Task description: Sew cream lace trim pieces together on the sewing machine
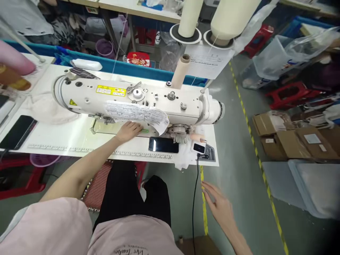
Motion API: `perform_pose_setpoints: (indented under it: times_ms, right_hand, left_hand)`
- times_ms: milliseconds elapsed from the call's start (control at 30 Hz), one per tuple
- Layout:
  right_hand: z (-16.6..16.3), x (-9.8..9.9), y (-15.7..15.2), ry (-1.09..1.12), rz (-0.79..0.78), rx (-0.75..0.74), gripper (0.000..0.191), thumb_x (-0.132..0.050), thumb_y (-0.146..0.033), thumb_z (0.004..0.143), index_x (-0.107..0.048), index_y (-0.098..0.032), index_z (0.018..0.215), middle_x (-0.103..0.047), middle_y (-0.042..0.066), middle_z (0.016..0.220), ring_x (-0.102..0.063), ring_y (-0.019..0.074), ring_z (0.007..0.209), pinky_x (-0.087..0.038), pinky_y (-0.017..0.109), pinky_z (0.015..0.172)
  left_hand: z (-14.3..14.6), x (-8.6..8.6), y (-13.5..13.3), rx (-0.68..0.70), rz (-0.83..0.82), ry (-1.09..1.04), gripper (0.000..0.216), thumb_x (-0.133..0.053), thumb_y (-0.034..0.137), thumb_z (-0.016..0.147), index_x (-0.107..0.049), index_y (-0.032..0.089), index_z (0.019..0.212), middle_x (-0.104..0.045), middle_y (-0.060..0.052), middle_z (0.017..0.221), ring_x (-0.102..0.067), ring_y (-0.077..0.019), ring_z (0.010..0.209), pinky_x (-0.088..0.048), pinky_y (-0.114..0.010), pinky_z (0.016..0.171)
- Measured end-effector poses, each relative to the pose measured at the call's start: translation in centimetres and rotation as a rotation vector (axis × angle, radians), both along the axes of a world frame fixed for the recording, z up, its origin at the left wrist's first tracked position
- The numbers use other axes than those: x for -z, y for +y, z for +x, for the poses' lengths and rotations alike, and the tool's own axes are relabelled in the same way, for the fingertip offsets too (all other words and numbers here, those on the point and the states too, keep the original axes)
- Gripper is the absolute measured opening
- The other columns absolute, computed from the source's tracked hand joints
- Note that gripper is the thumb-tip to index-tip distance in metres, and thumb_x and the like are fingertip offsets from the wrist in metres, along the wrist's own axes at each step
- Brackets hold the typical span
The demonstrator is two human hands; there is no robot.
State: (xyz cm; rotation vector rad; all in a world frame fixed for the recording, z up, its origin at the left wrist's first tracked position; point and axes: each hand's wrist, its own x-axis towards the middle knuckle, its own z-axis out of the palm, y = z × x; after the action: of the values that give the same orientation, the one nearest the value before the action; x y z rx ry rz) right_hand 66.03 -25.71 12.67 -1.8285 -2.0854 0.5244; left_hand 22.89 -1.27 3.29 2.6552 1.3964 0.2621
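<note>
My left hand (129, 130) lies on the white sewing table (66, 140) just below the arm of the white sewing machine (138, 99), fingers stretched toward a small green object (145, 131) under the machine. The fingers look flat and hold nothing I can make out. My right hand (219, 205) hangs off the table's right side, low over the grey floor, fingers spread and empty. A black phone (163, 145) lies on the table between the two hands, near the front edge.
A second dark phone (18, 131) lies at the table's left. Two large cream thread cones (231, 17) stand behind the machine. A black cable (196, 198) drops from the table's right end. Cardboard boxes (292, 138), red stools and plastic bags crowd the floor at right, beyond a yellow floor line (255, 148).
</note>
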Motion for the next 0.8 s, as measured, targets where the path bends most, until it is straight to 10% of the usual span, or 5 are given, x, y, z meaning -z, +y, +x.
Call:
perform_pose_setpoints:
  times_ms: [433,800]
  right_hand:
    - [-0.5,5.7,14.9,0.090,-0.158,0.408,0.081,-0.064,-0.047,0.081,-0.032,-0.012,0.147,-0.049,0.022,0.139,-0.049,0.0323,0.126,-0.048,0.047,0.096]
    - [-1.3,3.8,20.2,0.068,-0.434,0.509,0.108,-0.069,-0.030,0.065,-0.010,-0.023,0.155,-0.037,0.017,0.144,-0.043,0.0393,0.129,-0.045,0.051,0.097]
  left_hand:
    - [0.0,1.0,0.3,-0.022,-0.044,-0.038,0.045,-0.038,0.053,0.097,-0.062,0.014,0.098,-0.066,-0.016,0.104,-0.057,-0.0279,0.096,-0.040,-0.038,0.079]
    - [0.8,0.1,-0.3,-0.167,-0.069,-0.063,0.028,-0.057,0.039,0.095,-0.063,0.013,0.103,-0.065,-0.006,0.102,-0.063,-0.0188,0.094,-0.052,-0.041,0.087]
